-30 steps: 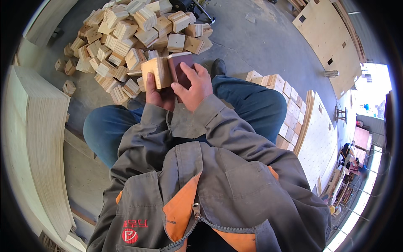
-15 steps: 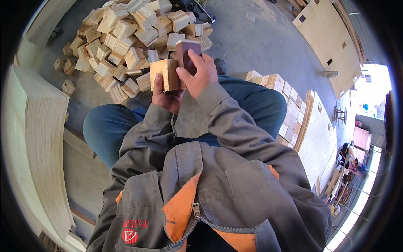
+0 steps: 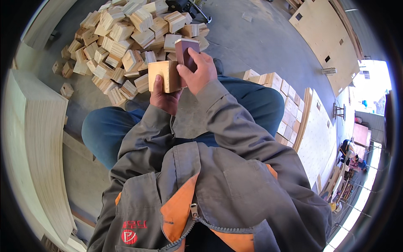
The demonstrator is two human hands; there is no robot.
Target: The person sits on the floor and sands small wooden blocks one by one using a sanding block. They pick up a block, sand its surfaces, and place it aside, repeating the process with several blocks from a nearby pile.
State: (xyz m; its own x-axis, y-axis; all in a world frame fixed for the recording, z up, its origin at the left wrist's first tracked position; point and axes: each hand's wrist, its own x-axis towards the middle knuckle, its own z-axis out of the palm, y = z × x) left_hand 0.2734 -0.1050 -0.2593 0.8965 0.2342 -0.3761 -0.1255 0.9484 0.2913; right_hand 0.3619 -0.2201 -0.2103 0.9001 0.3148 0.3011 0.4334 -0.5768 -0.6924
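A squarish wooden block is gripped by my left hand, its thumb pressed on the face turned toward me and the other fingers mostly hidden beneath. My right hand is closed on a flat, reddish-brown sanding block with a pale edge along its top. The sanding block stands upright against the wooden block's right side. Both hands are held out in front, above the gap between my knees.
A heap of loose wooden blocks covers the floor ahead and to the left. At the left rises a thick stack of plywood sheets. Rows of blocks and leaning plywood panels stand on the right. Another person is far off right.
Both hands keep their holds, with the sanding block still at the wooden block's right side. The wooden block has tipped slightly, and the whole view has shifted a little.
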